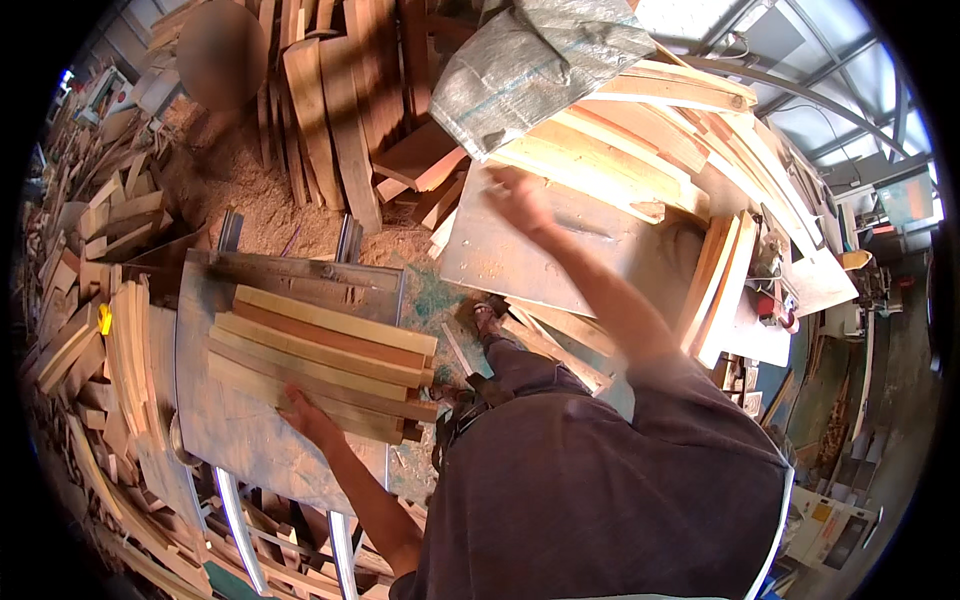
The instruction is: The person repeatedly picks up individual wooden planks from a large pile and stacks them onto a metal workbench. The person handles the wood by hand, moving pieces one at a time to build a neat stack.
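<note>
Several curved wooden strips point(330, 345) lie side by side on a flat sliding table point(230, 440) at the left. My left hand point(312, 418) rests against the nearest strip, its fingers partly stretched out and not wrapped round the wood. Over the grey machine table point(480, 250) on the right, my right hand point(520, 203) is reaching out. Motion smears its fingers, and I make out nothing in them. Just beyond it hangs the edge of a silvery woven sheet point(540, 65), next to a pile of pale boards point(590, 165).
Tall planks point(345, 120) lean at the back, beside a heap of sawdust point(240, 185). Offcuts point(125, 215) are piled along the left. More boards point(718, 285) stand at the right edge of the machine table. Metal rails point(235, 520) run under the sliding table.
</note>
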`<state>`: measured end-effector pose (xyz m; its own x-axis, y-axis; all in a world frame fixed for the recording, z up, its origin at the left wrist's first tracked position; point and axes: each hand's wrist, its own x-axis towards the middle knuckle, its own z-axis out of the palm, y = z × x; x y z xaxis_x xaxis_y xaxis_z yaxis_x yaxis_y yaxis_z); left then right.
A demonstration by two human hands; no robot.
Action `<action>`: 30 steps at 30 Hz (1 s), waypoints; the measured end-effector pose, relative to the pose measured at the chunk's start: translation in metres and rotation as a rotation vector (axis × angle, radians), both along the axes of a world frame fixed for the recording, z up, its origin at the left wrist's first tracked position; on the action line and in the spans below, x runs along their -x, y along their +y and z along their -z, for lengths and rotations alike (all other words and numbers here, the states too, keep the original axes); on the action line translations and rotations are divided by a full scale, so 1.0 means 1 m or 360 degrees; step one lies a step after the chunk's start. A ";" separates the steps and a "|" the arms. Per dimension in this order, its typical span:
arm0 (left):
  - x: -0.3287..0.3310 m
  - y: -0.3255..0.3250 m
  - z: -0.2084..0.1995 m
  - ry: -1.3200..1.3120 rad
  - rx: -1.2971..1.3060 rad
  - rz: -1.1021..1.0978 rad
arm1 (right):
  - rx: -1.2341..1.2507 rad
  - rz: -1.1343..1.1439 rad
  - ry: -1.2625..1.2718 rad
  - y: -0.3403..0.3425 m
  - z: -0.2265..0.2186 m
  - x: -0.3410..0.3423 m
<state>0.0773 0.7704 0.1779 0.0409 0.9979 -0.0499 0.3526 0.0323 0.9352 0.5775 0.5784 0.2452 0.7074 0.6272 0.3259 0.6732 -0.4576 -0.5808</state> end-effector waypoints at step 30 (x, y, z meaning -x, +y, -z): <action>-0.016 -0.025 -0.045 0.0010 0.0364 -0.0471 | -0.1158 0.0063 0.1422 0.070 -0.226 -0.336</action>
<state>0.0928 0.7451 0.2227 -0.2490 0.9294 -0.2724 0.3020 0.3418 0.8899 0.9137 0.6487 0.4709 0.8831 0.4684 -0.0257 -0.1185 0.1697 -0.9783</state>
